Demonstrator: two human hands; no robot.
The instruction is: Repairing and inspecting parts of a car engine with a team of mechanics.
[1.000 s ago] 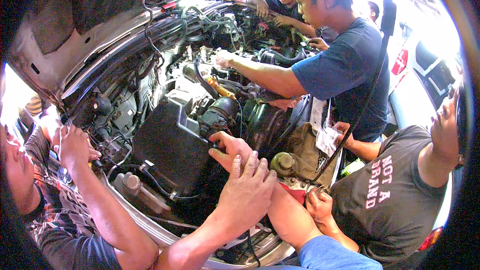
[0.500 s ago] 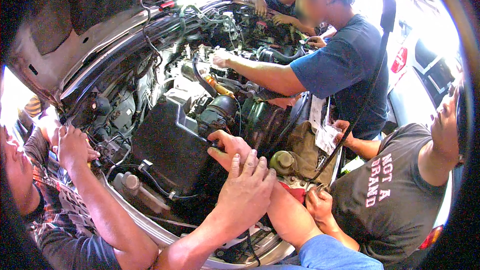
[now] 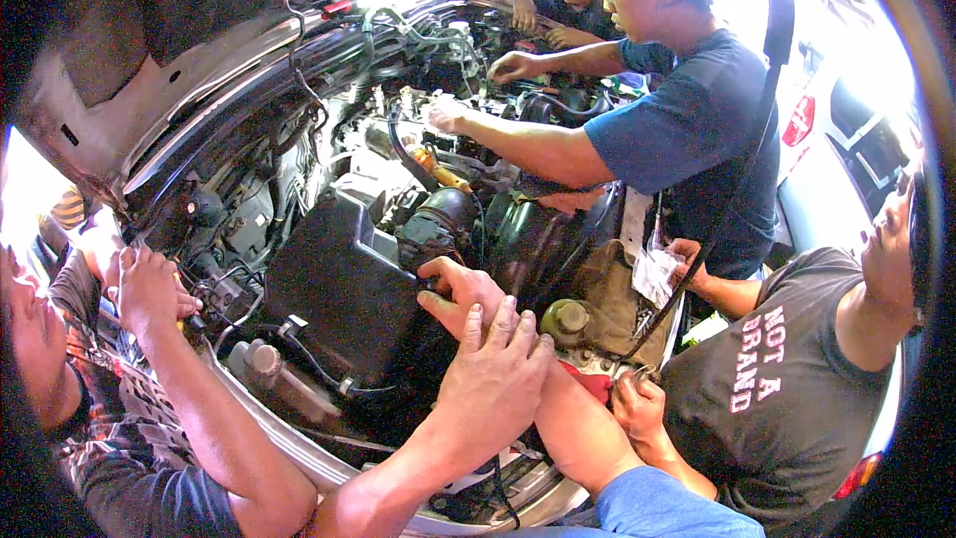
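Note:
My left hand (image 3: 488, 374) lies open across my right wrist, its fingers spread flat over the skin. Below it my right forearm, in a blue sleeve (image 3: 662, 506), reaches forward to my right hand (image 3: 466, 294). That hand's fingers are curled, with thumb and forefinger round the near right corner of a large black air filter box (image 3: 339, 284). A dark gap shows between the two fingertips. Behind the box's corner sits a ribbed black intake duct (image 3: 438, 224). Right of my wrist stands a fluid reservoir with a greenish cap (image 3: 566, 321).
A co-worker's hands (image 3: 149, 289) work at the left. Another person's arm (image 3: 528, 144) reaches over the engine. At the right, a person's hand holds a crumpled clear packet (image 3: 652, 274), the other by a red cloth (image 3: 593, 379). The raised hood (image 3: 149, 70) overhangs the far left.
The person in dark blue has brought a second arm out over the engine. The packet at the right has tilted and dropped slightly. My own hands stay where they were.

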